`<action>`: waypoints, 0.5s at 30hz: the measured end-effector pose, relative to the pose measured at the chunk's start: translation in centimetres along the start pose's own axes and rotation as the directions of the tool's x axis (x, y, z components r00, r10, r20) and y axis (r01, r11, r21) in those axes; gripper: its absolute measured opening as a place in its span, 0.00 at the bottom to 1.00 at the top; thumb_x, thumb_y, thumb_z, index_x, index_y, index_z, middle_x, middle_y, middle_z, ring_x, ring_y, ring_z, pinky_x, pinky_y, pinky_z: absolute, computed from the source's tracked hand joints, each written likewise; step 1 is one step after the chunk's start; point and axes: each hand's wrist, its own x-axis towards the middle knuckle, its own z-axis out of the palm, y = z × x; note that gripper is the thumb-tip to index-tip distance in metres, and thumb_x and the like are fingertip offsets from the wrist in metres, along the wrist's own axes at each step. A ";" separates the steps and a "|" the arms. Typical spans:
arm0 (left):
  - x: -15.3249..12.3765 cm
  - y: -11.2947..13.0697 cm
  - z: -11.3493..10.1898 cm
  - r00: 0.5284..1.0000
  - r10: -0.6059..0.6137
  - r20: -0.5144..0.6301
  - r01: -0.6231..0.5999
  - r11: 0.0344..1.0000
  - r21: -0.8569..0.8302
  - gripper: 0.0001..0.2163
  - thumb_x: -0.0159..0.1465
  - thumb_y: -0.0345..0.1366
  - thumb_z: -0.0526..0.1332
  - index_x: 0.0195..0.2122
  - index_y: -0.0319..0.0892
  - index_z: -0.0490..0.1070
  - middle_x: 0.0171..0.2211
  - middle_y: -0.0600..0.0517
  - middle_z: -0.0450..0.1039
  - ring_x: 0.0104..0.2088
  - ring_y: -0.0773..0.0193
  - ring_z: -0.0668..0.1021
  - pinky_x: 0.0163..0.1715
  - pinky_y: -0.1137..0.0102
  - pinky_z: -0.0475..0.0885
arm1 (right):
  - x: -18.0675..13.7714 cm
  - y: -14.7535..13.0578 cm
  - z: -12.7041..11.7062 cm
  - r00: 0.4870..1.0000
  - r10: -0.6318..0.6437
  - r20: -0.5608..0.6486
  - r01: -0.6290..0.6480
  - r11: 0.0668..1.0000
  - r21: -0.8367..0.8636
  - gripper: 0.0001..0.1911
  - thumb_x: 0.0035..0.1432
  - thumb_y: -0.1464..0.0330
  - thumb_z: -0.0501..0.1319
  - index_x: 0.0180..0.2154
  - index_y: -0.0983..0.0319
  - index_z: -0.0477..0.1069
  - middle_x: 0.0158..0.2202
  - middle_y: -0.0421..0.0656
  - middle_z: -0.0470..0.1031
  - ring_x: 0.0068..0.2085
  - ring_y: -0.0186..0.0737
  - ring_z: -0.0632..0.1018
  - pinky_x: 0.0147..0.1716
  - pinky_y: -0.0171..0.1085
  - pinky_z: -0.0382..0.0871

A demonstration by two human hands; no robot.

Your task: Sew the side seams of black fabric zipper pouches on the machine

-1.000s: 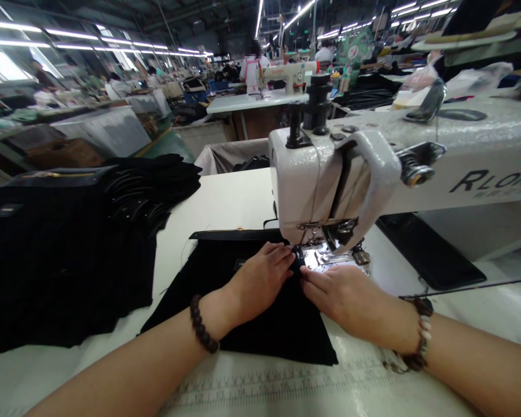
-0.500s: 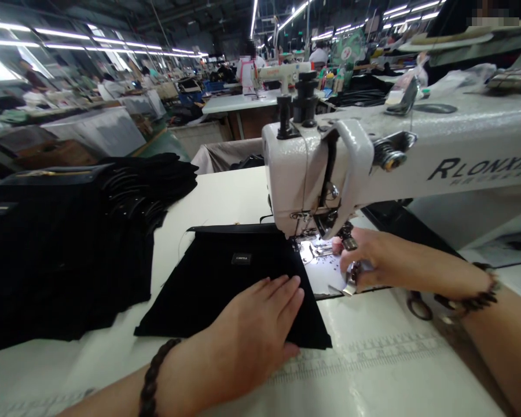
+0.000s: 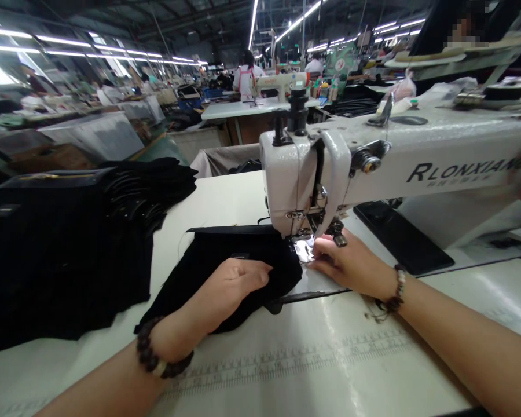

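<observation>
A black fabric panel (image 3: 208,246) with a small label (image 3: 240,256) lies on the table, its right edge by the needle area of a white sewing machine (image 3: 286,168). My left hand (image 3: 238,284) is closed on the panel, fingers curled, and the near right part of the cloth is bunched and lifted. My right hand (image 3: 351,260) is under the machine head, to the right of the needle. Its thumb and fingers are pinched together beside the lit metal plate (image 3: 304,250); what lies between them is hidden.
A thick stack of black fabric pieces (image 3: 69,249) fills the table's left side. A printed ruler scale (image 3: 260,368) runs along the near table surface. The machine's arm (image 3: 460,150) extends right. Other workers and sewing tables stand behind.
My left hand has gone from lying flat on the panel to gripping it, and the near right corner has curled up. My right hand has moved left, closer to the needle.
</observation>
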 end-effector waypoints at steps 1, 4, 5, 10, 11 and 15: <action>0.0 0.1 0.1 0.999 -0.025 0.035 0.026 0.999 -0.025 0.10 0.55 0.36 0.53 0.26 0.37 0.71 0.26 0.51 0.72 0.30 0.63 0.73 0.33 0.70 0.68 | -0.2 -0.2 -0.4 0.997 -0.067 0.026 0.067 0.998 0.014 0.06 0.55 0.67 0.59 0.28 0.63 0.66 0.29 0.43 0.68 0.31 0.38 0.67 0.31 0.36 0.59; -0.2 0.3 0.3 0.992 -0.072 0.104 0.077 0.996 -0.048 0.10 0.54 0.36 0.56 0.33 0.37 0.71 0.28 0.52 0.71 0.30 0.64 0.71 0.33 0.71 0.65 | -1.3 -1.4 -1.1 0.952 -0.307 0.018 0.307 0.952 -0.005 0.10 0.58 0.64 0.56 0.33 0.65 0.67 0.29 0.44 0.68 0.31 0.39 0.67 0.31 0.38 0.58; -0.2 0.4 0.4 0.990 -0.078 0.114 0.085 0.995 -0.058 0.10 0.54 0.36 0.56 0.34 0.37 0.71 0.28 0.52 0.70 0.29 0.65 0.70 0.32 0.71 0.65 | -1.8 -2.0 -1.2 0.928 -0.371 -0.014 0.371 0.928 -0.038 0.11 0.58 0.64 0.55 0.34 0.66 0.67 0.28 0.44 0.68 0.30 0.39 0.66 0.30 0.39 0.58; -0.1 0.2 0.8 0.992 -0.090 0.091 0.100 0.988 -0.119 0.06 0.52 0.33 0.56 0.26 0.38 0.70 0.23 0.55 0.66 0.26 0.68 0.66 0.29 0.73 0.62 | -3.3 -4.1 -0.5 0.851 -0.502 -0.153 0.483 0.863 -0.146 0.08 0.60 0.71 0.53 0.37 0.69 0.66 0.24 0.41 0.67 0.25 0.36 0.65 0.25 0.38 0.55; -0.1 0.1 0.9 0.993 -0.084 0.077 0.092 0.989 -0.113 0.05 0.52 0.33 0.55 0.25 0.38 0.69 0.23 0.55 0.65 0.26 0.68 0.66 0.30 0.73 0.62 | -3.3 -4.2 -0.3 0.852 -0.495 -0.173 0.474 0.868 -0.147 0.07 0.60 0.71 0.53 0.38 0.69 0.66 0.24 0.41 0.67 0.25 0.36 0.65 0.24 0.38 0.56; -0.2 0.2 1.1 0.994 -0.096 0.044 0.099 0.993 -0.071 0.06 0.52 0.33 0.54 0.26 0.38 0.69 0.24 0.55 0.66 0.28 0.66 0.67 0.30 0.73 0.62 | -3.2 -4.3 0.4 0.885 -0.382 -0.267 0.374 0.924 -0.081 0.06 0.60 0.70 0.54 0.36 0.68 0.65 0.23 0.40 0.66 0.25 0.35 0.64 0.24 0.36 0.57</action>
